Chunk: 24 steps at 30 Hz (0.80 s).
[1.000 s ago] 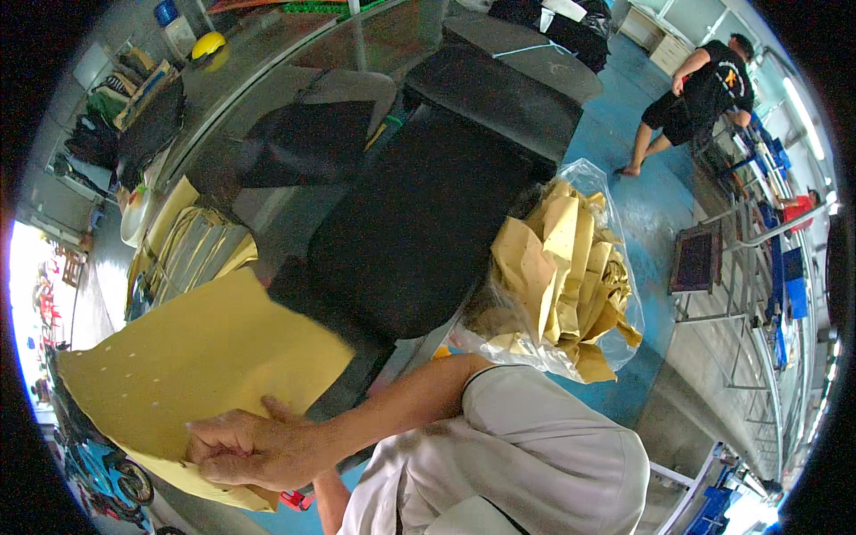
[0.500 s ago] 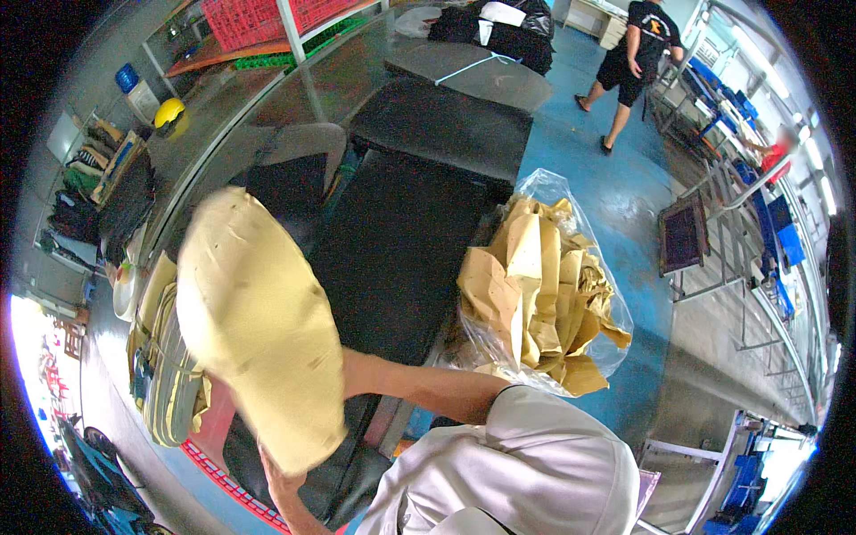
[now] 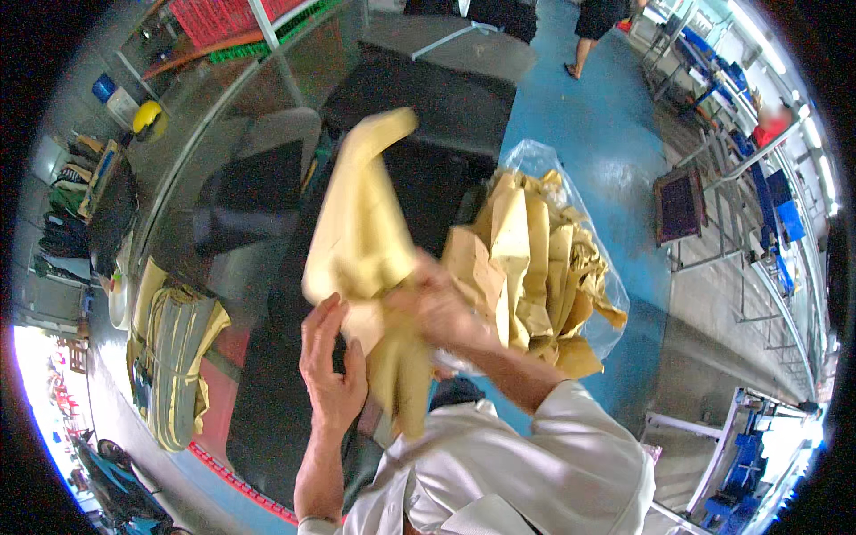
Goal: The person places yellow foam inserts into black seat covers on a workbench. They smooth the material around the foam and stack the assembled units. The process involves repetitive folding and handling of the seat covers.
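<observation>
A tan, paper-like sheet (image 3: 357, 245) is bunched at its middle in front of me, its upper end bent over and its lower end hanging, both smeared by motion. My right hand (image 3: 437, 308), blurred, is closed round that bunched middle. Beside the sheet's lower left edge, my left hand (image 3: 330, 370) has its fingers stretched upward and its thumb apart; whether the fingertips touch the sheet I cannot tell. Just right of my right hand stands a clear plastic bag (image 3: 599, 254) full of crumpled tan sheets (image 3: 526, 259). Beneath everything lies black sheet material (image 3: 428, 192).
At the left lies a tied, folded grey-and-tan bundle (image 3: 169, 366) near a red crate rim (image 3: 241, 489). Dark stacked material (image 3: 455, 53) lies ahead. A person (image 3: 593, 27) stands on the blue floor (image 3: 571, 102); metal racks (image 3: 713, 187) line the right.
The sheet, spread flat at the left before, is now bunched and nearer the middle. My right hand has come into view on it; my left hand has risen. The walking person is farther off.
</observation>
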{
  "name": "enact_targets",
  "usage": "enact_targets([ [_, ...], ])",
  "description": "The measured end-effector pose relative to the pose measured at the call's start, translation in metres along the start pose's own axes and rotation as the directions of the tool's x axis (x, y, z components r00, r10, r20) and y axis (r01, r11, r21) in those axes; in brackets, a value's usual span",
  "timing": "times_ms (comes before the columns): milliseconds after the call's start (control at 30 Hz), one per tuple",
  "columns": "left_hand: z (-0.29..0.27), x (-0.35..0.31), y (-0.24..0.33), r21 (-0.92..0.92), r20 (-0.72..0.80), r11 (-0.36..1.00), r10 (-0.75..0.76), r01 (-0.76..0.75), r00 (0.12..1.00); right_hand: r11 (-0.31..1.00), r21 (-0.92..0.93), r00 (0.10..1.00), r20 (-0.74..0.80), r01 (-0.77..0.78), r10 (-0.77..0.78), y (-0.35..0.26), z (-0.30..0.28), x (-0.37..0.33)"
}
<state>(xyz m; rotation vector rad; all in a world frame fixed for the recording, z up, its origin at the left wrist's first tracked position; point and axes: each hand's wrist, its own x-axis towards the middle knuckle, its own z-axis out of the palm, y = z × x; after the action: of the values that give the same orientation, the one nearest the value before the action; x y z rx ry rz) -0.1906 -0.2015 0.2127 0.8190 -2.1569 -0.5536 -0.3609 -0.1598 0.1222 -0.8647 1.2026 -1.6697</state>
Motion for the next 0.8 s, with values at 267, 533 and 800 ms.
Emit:
enact_targets([
  [267,0.157,-0.085,-0.042,-0.188,0.513,0.465,-0.705,0.865,0.49,0.925,-0.379,0.669,-0.681,0.026,-0.298,-0.102,-0.127,-0.066],
  [533,0.232,-0.071,-0.029,0.33,0.632,0.678,-0.676,0.657,0.38,0.161,-0.965,0.911,-0.251,-0.208,-0.326,0.002,-0.18,-0.117],
  [800,0.242,-0.097,-0.062,0.29,0.735,0.843,-0.499,0.453,0.46,0.008,-0.965,0.964,0.263,0.263,0.022,0.005,-0.181,-0.11],
])
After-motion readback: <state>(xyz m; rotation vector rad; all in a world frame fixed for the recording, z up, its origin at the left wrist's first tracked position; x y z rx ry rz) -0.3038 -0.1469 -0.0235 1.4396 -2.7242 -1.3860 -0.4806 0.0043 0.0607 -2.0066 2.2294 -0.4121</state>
